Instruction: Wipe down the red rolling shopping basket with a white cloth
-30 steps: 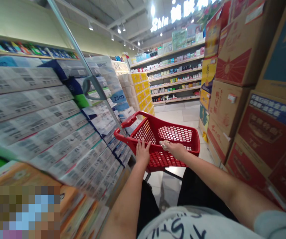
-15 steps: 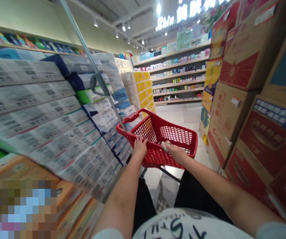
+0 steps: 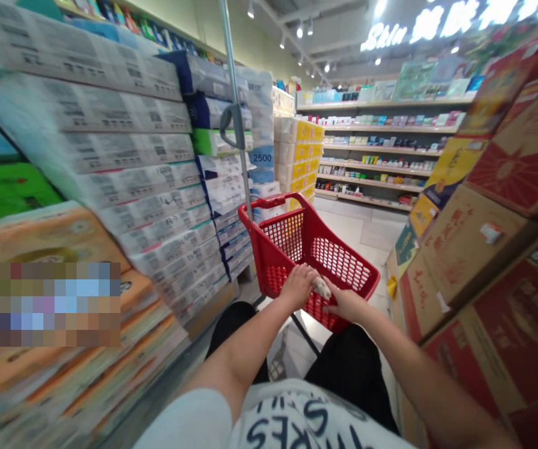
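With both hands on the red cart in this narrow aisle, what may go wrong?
The red shopping cart rolls close to the stacked tissue packs and could clip them. Cardboard boxes crowd the other side. The left hand and right hand sit close together, perhaps weakening steering.

I am in a supermarket aisle, pushing a red plastic shopping cart [image 3: 316, 249] over a pale tiled floor [image 3: 362, 227]. Stacked packs of tissue paper [image 3: 142, 187] rise on my left, printed cardboard cartons [image 3: 498, 249] tower on my right. Ahead, long shelves [image 3: 376, 156] of small goods run under a lit sign [image 3: 442, 25].
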### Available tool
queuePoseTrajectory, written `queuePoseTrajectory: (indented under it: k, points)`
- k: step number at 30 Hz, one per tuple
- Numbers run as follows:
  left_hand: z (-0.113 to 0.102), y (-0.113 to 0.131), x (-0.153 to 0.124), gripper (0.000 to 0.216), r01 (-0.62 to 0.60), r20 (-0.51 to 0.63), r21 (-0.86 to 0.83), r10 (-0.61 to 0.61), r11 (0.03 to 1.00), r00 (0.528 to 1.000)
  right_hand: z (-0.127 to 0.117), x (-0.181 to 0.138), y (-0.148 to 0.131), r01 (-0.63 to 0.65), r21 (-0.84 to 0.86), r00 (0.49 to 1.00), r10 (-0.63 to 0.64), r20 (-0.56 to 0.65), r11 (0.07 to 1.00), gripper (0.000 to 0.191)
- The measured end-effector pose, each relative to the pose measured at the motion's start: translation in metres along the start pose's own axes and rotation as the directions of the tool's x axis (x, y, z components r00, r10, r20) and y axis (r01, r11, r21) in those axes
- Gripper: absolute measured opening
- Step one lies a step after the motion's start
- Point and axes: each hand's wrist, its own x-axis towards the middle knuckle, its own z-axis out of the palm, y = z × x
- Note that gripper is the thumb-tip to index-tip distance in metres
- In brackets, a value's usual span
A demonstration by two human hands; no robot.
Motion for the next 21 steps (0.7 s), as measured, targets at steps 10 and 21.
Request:
queuePoseTrajectory:
  k: [10, 21]
  points:
    - [0.006, -0.008, -0.01, 0.043, 0.403, -0.426, -0.281, -0.49, 0.871, 0.761, 0.039, -0.016, -0.026, -0.218, -0.299, 0.959, 0.148, -0.241, 0.929, 0.05]
    - [0.0, -0.013, -0.032, 0.06, 0.455, -0.269, -0.409, -0.581, 0.791, 0.768, 0.048, -0.012, -0.083, -0.189, -0.277, 0.963, 0.123, -0.24, 0.942, 0.045]
